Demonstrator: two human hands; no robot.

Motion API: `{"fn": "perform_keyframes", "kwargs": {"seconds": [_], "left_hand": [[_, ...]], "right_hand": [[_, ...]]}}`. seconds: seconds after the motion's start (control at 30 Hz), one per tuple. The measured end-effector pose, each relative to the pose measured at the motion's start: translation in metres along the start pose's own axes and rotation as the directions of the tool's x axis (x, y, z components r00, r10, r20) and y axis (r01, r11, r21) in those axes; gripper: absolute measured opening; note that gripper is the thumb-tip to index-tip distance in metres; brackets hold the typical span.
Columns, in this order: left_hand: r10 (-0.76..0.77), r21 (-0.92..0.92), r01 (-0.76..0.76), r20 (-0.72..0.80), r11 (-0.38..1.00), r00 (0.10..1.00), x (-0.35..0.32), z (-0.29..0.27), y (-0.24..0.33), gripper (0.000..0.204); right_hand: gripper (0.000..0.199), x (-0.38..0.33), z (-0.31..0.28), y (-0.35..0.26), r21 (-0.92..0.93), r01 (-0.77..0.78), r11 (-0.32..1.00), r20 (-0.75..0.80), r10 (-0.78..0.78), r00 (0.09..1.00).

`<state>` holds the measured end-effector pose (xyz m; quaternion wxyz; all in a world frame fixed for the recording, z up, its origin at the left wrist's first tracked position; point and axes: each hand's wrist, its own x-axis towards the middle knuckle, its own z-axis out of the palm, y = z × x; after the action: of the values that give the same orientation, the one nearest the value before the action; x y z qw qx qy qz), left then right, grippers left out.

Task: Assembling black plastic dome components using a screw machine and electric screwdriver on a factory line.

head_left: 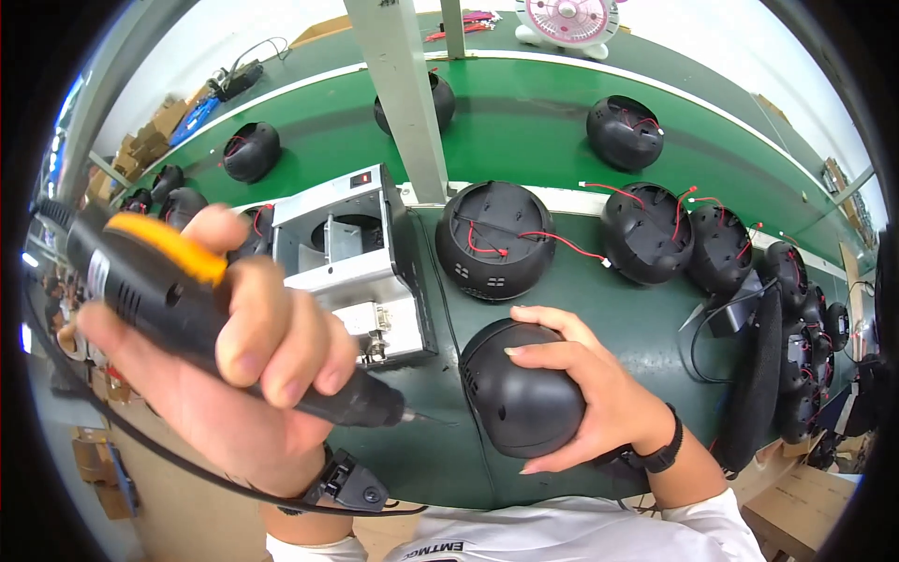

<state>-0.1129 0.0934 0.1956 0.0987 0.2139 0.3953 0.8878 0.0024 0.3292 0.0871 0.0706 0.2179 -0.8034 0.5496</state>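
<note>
My left hand (pixel 248 375) is wrapped around a black electric screwdriver (pixel 178 309) with an orange lever. The thin bit points right, toward a round black plastic housing (pixel 524 398) but apart from it. My right hand (pixel 599 389) grips that housing from its right side, fingers spread over the top and thumb at the lower edge. The housing's smooth outer side faces up and small slots show on its left. Behind it on the green bench rests another housing (pixel 496 244), open side up, with red wires (pixel 571 245) trailing out to the right.
Left of the housings stands a metal box-like machine (pixel 346 253) beside a grey upright post (pixel 403 103). More black housings (pixel 646 234) crowd the bench's right side. Others, such as one housing (pixel 626 131), sit on the green conveyor belt (pixel 524 103). A pink-and-white fan (pixel 567 21) stands at the back.
</note>
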Motion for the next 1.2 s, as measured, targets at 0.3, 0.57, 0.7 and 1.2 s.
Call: {"fn": "perform_keyframes", "kwargs": {"seconds": [0.3,0.57,0.7,1.2], "left_hand": [[-0.132,0.01,0.133,0.202,0.991,0.97,0.016,0.019,-0.023,0.078],[-0.562,-0.17,0.552,-0.019,0.817,0.827,0.025,0.018,-0.065,0.082],[-0.483,-0.28,0.568,0.319,0.774,0.815,0.022,0.0,-0.076,0.08],[-0.234,-0.362,0.421,0.459,0.832,0.857,0.019,-0.006,-0.063,0.07]], "right_hand": [[0.096,-0.004,0.003,0.002,-0.018,0.023,1.0,-0.01,-0.024,1.0],[0.09,-0.006,0.012,-0.01,-0.139,-0.049,0.989,-0.049,0.043,0.998],[0.089,-0.006,0.013,-0.009,-0.156,-0.034,0.987,-0.034,0.029,0.999],[0.092,0.0,-0.001,-0.017,-0.175,0.047,0.983,0.011,-0.046,0.999]]}}
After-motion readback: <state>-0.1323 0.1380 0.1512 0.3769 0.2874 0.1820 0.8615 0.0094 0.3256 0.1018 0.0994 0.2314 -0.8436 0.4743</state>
